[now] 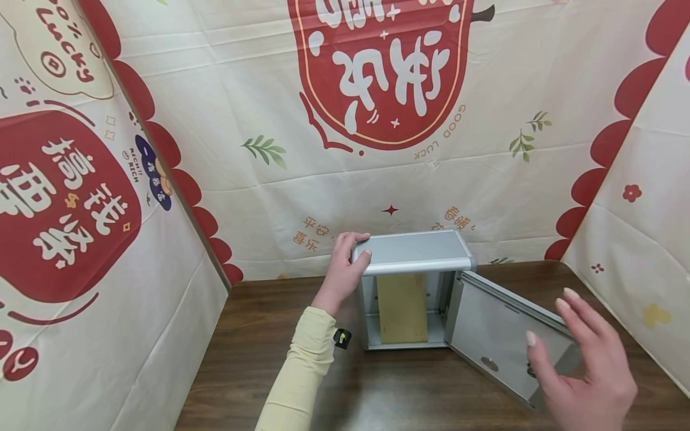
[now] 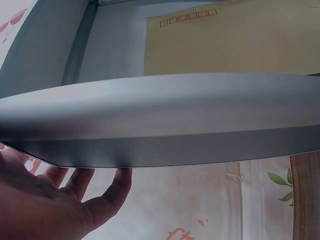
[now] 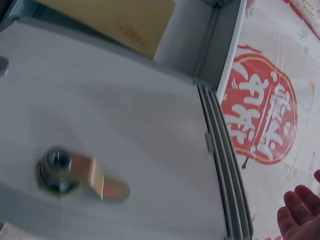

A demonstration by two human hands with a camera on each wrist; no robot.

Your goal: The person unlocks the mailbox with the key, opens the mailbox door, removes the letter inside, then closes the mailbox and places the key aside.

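Note:
A grey metal box (image 1: 415,248) with a hinged door stands at the back of the table. Its door (image 1: 490,323) is swung out to the right, with a cam lock (image 3: 59,171) on the inner face. Inside, a brown paper envelope (image 1: 402,308) leans upright. My left hand (image 1: 345,266) rests on the top left corner of the box, thumb toward the front edge and fingers toward the back. Close to the door's free edge is my right hand (image 1: 590,365), thumb and fingers spread apart, holding nothing; the right wrist view shows its fingers apart from the door.
The brown wooden table (image 1: 259,341) is bounded by printed cloth walls (image 1: 215,149) at the back and both sides. The box stands close to the back cloth. The swung-out door takes up the right part of the table.

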